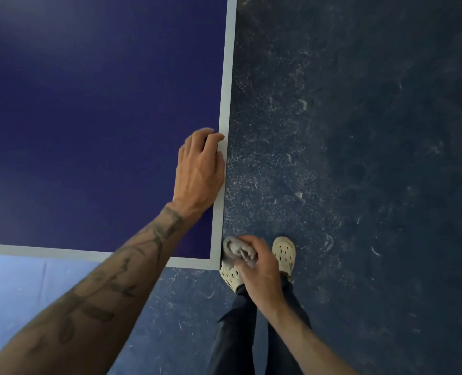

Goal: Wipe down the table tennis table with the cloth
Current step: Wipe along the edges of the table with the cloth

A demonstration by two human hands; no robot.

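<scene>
"Down at the near right corner of the table (89,104) — why is the cloth (233,249) wadded up like that?"

"So it fits the job. My right hand (261,269) has its fingers (251,242) curled round the grey wad. I hold it against the side edge just by the corner, off the playing top and above my own feet. A flat cloth would flap there. A wad gives me something firm to press on the rim, I reckon."

"And the other hand?"

"My left hand (200,171) lies palm down on the blue top, further along the same side. Its fingers are loosely bent and hold nothing, and the thumb side touches the white edge line (225,90). I judge it a brace: I lean over the table and it takes my weight while the right hand rubs."

"Any bucket, bottle or bowl?"

"None that I can see, so whether the cloth is damp or dry I cannot tell. Beyond the table there is only the dark scuffed floor (359,158), my cream clogs (285,253) and my dark trousers (232,342)."

"How far on is the wiping?"

"Hard to say — the blue top looks even, with no streaks or dust to judge by. With the cloth at the corner, my guess is that the edge is the step in hand."
</scene>
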